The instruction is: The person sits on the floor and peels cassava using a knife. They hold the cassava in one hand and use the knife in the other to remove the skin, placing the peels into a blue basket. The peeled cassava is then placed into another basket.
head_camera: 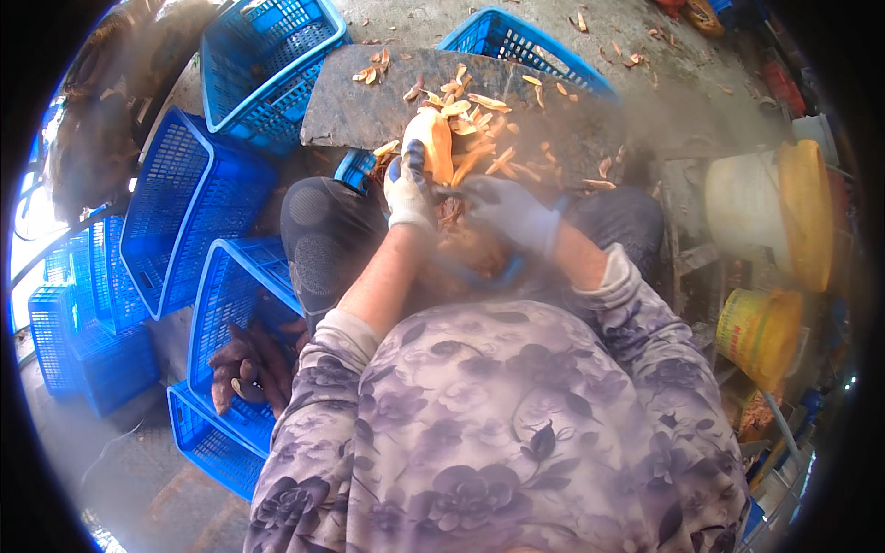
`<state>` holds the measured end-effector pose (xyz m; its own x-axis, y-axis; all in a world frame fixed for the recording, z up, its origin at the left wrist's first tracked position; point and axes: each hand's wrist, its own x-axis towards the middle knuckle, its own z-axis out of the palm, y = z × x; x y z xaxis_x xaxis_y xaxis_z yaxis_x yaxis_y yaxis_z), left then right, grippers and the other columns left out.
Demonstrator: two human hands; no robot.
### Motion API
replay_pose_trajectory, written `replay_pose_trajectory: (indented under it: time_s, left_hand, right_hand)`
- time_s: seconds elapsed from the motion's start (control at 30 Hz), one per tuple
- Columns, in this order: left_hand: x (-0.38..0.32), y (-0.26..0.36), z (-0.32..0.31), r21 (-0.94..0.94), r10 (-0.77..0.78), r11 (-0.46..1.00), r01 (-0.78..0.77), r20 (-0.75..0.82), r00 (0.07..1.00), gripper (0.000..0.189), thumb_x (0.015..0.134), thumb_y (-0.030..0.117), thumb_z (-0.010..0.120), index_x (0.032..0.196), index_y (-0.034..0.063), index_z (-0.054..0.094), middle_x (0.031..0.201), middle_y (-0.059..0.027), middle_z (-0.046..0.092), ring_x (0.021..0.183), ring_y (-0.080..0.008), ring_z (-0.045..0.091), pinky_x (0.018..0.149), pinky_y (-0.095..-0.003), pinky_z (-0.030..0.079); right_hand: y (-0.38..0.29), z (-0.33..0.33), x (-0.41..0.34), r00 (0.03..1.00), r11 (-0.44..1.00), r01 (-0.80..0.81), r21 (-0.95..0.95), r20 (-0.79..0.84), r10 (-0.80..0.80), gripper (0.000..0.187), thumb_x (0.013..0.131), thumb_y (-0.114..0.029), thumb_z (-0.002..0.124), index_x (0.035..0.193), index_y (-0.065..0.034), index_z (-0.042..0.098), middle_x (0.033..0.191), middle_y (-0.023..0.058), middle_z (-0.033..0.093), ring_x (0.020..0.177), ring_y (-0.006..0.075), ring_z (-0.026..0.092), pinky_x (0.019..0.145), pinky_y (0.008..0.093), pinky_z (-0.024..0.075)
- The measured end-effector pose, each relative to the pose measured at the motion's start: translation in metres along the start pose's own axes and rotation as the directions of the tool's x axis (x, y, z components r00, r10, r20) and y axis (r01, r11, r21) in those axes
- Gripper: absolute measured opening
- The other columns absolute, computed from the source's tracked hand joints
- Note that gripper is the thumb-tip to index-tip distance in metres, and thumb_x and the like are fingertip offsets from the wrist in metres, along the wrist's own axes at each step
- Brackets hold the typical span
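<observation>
My left hand (409, 185), in a white knit glove with dark-coated fingertips, grips a peeled orange root tuber (430, 146), perhaps a sweet potato, against a dark board (363, 104). Just right of it, my gloved right hand (508, 207) is closed around a dark tool (449, 192) near the tuber's lower end; blur hides the tool's kind. Orange peelings and slivers (477, 121) lie scattered over the board. Between my knees, below the hands, a blue basket (508, 269) holds brownish scraps, blurred.
Unpeeled reddish-brown tubers (252, 359) lie in a blue plastic crate (200, 345) at my left. More blue crates (169, 207) stand along the left, and another (525, 45) is behind the board. A white bucket (743, 207) and a yellow bucket (753, 335) are at right.
</observation>
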<state>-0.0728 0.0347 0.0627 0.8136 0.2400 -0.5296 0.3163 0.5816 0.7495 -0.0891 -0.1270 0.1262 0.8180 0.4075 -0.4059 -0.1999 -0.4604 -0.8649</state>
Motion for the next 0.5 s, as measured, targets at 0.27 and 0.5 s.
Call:
replay_pose_trajectory:
  time_s: [0.27,0.5]
  left_hand:
    - [0.006,0.0,-0.001,-0.234,-0.157,0.953,0.191,0.158,0.975,0.053,0.091,0.047,0.059,0.13,0.0127,0.053,0.119,-0.007,0.062,0.104,-0.0265,0.061,0.081,-0.0455,0.054]
    - [0.016,0.003,-0.014,-0.303,-0.213,0.918,0.254,0.164,0.963,0.058,0.092,0.05,0.056,0.134,0.0111,0.049,0.128,-0.0059,0.056,0.118,-0.0261,0.051,0.101,-0.0464,0.041]
  right_hand:
    - [-0.002,-0.007,0.05,0.992,0.986,-0.029,0.162,-0.113,0.048,0.04,0.085,-0.004,0.061,0.125,-0.004,0.056,0.11,0.0074,0.063,0.096,0.0174,0.059,0.086,0.0301,0.0472]
    - [0.042,0.036,-0.026,1.0,0.894,-0.027,0.448,0.01,0.025,0.054,0.08,0.001,0.066,0.131,0.0058,0.049,0.12,0.0151,0.063,0.109,0.0185,0.059,0.091,0.0292,0.0473]
